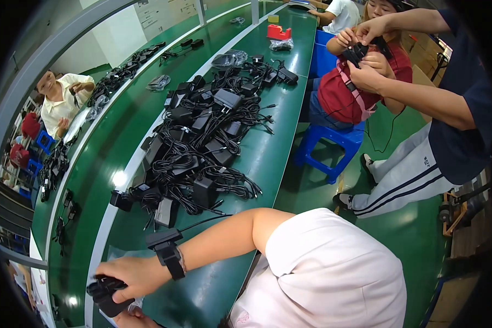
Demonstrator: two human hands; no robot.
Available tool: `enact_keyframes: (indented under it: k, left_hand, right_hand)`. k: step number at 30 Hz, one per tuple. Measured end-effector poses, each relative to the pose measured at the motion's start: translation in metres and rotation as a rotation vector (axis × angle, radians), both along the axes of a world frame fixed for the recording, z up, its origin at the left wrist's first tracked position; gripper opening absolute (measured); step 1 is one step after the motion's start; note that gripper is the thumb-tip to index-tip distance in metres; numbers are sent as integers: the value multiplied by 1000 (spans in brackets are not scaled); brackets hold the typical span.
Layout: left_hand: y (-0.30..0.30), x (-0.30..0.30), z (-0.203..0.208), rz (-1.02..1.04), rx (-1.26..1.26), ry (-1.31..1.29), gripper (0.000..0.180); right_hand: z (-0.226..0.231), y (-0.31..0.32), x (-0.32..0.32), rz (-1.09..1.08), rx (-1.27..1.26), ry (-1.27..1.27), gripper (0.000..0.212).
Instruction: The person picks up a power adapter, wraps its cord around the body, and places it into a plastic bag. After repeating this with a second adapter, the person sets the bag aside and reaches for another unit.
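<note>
My right hand is closed around a black power adapter with its cable bundled against it, at the lower left over the bench. A black strapped device sits on my right wrist, with a thin cable running from it. Just below, my left hand shows only in part at the lower edge. Its fingers look curled, and what they hold, if anything, is hidden. A bit of clear plastic lies between the hands. Beyond my right arm a large heap of black adapters with coiled cables covers the green bench.
A red tape dispenser stands at the bench's far end. More adapters line a parallel green belt to the left. At right a standing person in dark blue and a seated person in red handle a black item. A blue stool stands there.
</note>
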State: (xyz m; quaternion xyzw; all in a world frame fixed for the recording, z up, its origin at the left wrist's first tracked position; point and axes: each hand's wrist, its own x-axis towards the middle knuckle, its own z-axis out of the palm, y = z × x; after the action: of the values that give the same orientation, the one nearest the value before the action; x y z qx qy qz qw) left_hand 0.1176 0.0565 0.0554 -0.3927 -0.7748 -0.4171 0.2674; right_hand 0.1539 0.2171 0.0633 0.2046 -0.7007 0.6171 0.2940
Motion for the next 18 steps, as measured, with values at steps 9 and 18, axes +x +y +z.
enact_keyframes:
  k: [9,18]
  left_hand:
    - [16,9,13,-31,622,-955,13]
    - [33,39,10,157,206,-507,17]
  right_hand:
    - [-12,4,11,-297,627,81,39]
    - [-36,-16,4,-387,755,-103,21]
